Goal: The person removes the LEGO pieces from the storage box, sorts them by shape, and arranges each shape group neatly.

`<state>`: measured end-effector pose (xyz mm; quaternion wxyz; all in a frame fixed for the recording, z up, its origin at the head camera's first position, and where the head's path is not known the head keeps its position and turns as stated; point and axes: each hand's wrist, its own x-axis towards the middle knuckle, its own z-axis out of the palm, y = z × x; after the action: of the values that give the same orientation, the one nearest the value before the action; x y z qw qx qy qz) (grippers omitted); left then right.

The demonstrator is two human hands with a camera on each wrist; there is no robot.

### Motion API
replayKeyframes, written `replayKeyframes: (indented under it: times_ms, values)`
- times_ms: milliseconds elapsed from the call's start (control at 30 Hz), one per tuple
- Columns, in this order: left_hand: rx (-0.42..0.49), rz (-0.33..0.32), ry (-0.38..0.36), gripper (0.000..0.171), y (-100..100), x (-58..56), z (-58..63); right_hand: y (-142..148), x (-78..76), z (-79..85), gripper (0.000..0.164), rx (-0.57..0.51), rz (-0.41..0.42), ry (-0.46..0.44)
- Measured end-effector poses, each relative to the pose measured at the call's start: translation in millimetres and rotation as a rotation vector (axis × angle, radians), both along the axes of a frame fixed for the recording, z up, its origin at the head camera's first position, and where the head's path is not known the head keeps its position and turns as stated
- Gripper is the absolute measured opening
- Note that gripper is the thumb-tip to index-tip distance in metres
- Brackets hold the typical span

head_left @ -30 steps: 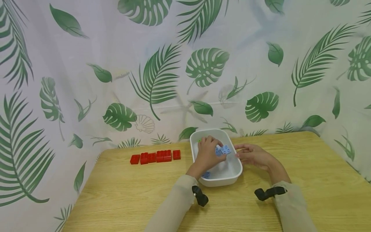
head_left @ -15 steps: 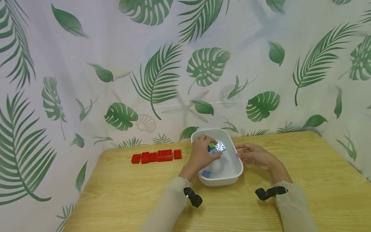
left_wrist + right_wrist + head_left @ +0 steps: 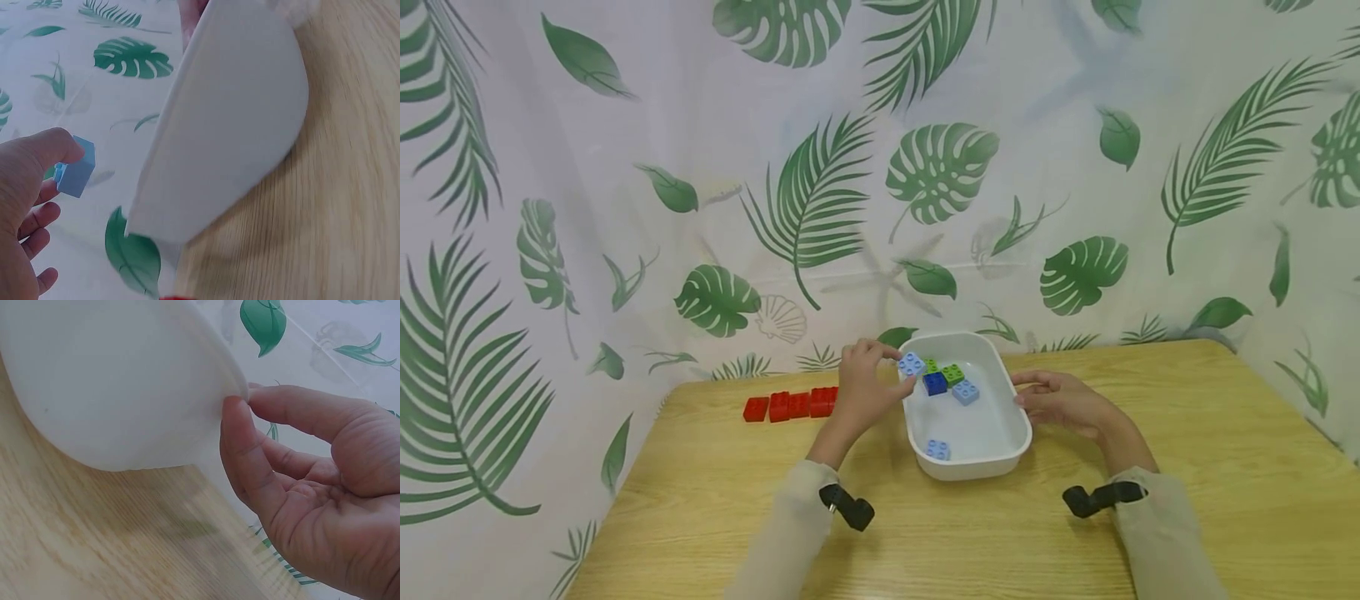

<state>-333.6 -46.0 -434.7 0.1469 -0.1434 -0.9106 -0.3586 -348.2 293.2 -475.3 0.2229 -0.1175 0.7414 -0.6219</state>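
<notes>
In the head view my left hand (image 3: 867, 387) pinches a light blue toy brick (image 3: 912, 365) over the left rim of a white plastic bin (image 3: 981, 460). The left wrist view shows that same brick (image 3: 77, 167) held at the fingertips, beside the bin's outer wall. My right hand (image 3: 1063, 404) grips the bin's right rim, thumb and finger meeting at its edge in the right wrist view. Inside the bin lie a dark blue brick (image 3: 935, 383), green bricks (image 3: 952, 374), one light blue brick (image 3: 966, 392) near them and another (image 3: 937, 450) toward the front.
A row of red bricks (image 3: 788, 406) lies on the wooden table (image 3: 700, 500) left of the bin, its right end hidden behind my left hand. Behind the table hangs a leaf-patterned cloth (image 3: 820, 183).
My left hand has lifted the light blue brick from the bin's middle and carried it left to the rim, uncovering the bricks below. The right hand stays at the bin's right side.
</notes>
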Motion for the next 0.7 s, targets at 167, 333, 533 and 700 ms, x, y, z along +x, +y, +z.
replayKeyframes:
  times_ms: [167, 333, 533, 700]
  values:
    - [-0.006, 0.059, 0.010, 0.032, -26.7, 3.1, -5.5, 0.7, -0.1, -1.2, 0.062, -0.002, -0.002, 0.004]
    - [-0.019, 0.109, -0.021, 0.033, -48.9, 7.9, -15.6, 0.9, -0.1, -1.4, 0.062, 0.005, -0.005, 0.010]
    - [-0.079, 0.147, -0.050, 0.033, -68.4, 11.6, -29.5, 0.0, 0.2, -1.3, 0.061, -0.002, -0.002, 0.011]
    - [-0.108, 0.144, -0.066, 0.032, -77.2, 14.1, -36.9, -0.9, 0.9, 0.3, 0.061, -0.008, -0.004, 0.005]
